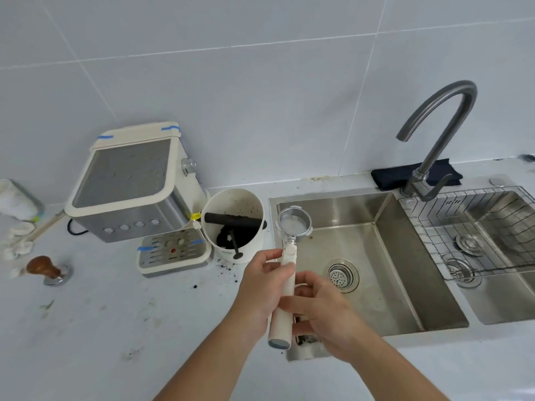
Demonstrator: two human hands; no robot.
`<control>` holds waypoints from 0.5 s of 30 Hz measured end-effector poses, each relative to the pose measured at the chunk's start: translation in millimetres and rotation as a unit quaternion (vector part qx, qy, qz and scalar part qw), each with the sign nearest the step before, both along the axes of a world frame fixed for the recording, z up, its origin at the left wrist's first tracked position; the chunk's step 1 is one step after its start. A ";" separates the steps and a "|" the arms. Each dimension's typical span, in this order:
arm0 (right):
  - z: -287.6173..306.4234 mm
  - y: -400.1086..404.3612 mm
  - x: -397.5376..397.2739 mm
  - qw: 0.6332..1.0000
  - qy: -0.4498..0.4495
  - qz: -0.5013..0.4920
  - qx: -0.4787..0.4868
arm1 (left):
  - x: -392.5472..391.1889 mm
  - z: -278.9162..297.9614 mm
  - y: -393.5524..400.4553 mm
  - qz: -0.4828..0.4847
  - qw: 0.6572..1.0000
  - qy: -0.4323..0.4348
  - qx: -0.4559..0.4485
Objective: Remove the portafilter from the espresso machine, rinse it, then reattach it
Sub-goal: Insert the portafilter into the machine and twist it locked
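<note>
The portafilter, a steel basket on a long cream handle, is held level over the left edge of the sink, basket facing up and empty. My left hand is wrapped around the handle's middle from the left. From the right, my right hand grips the same handle a little lower. The cream and steel espresso machine stands on the counter at the left, well apart from the portafilter. The grey gooseneck faucet rises at the back right of the sink; no water runs.
A cream knock box with coffee grounds stands between machine and sink. A wooden-handled tamper lies at the left. Grounds are scattered on the white counter. A wire rack spans the right basin. A dark cloth lies behind the faucet.
</note>
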State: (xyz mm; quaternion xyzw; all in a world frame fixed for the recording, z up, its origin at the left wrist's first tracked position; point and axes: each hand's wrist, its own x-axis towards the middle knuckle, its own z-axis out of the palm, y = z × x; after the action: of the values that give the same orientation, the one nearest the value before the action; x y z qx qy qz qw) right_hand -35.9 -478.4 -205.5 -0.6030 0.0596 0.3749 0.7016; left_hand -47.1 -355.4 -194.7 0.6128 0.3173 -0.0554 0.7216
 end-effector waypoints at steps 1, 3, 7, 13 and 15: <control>-0.5 5.2 -4.9 1.000 0.002 0.006 -0.005 | -6.6 -0.4 7.0 -0.012 1.000 0.000 0.009; -1.8 15.0 -13.2 1.000 0.010 0.023 -0.013 | -19.2 -0.7 20.4 -0.029 0.999 0.000 0.022; -6.1 37.3 -28.2 0.999 0.022 0.046 -0.017 | -41.1 -4.9 49.5 -0.043 0.998 -0.003 0.036; -14.5 78.2 -53.5 0.997 0.033 0.062 -0.019 | -71.4 -7.9 102.2 -0.124 0.988 0.009 0.092; -17.3 92.6 -59.4 0.997 0.037 0.071 -0.019 | -80.9 -7.2 125.3 -0.155 0.982 0.015 0.107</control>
State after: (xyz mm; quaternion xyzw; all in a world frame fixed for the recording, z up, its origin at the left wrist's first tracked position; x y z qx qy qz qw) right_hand -95.3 -385.8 -222.7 -0.6045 0.0500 0.4445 0.6592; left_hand -128.1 -230.1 -201.9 0.7273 0.2333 -0.1408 0.6299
